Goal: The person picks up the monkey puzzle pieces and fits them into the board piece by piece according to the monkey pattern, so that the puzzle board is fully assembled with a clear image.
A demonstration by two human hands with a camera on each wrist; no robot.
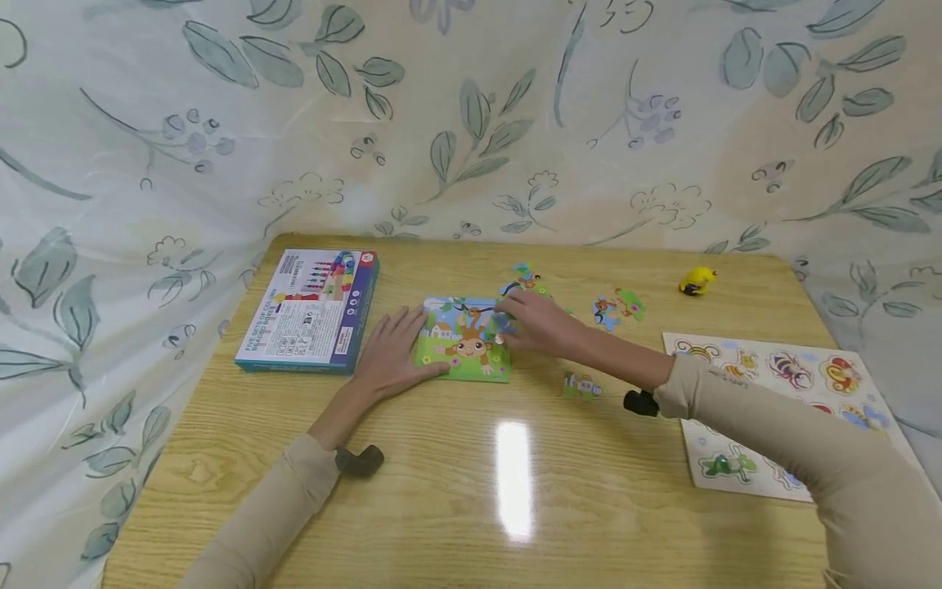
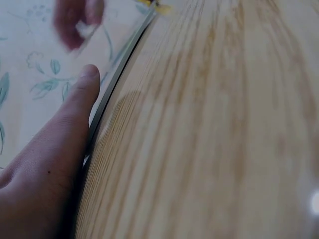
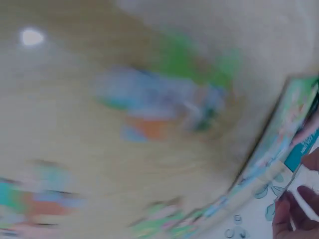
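A square jigsaw puzzle (image 1: 464, 352) with a monkey hanging from a branch lies on the table in the head view. My left hand (image 1: 393, 352) rests along its left side, fingers straight and thumb at the lower left. Over the puzzle's right edge, my right hand (image 1: 540, 323) pinches a thin puzzle piece (image 3: 290, 182), seen edge-on in the right wrist view. The fingers partly hide that piece in the head view. The left wrist view shows my left thumb (image 2: 82, 97) by the puzzle's edge and the right hand blurred above it.
Loose puzzle pieces lie right of the puzzle, among them a green-and-blue group (image 1: 618, 309) and one with a house (image 1: 581, 384). A boxed toy set (image 1: 309, 311) stands left. Farther right are a yellow toy figure (image 1: 697, 281) and an insect puzzle board (image 1: 802, 368), partly under my right forearm.
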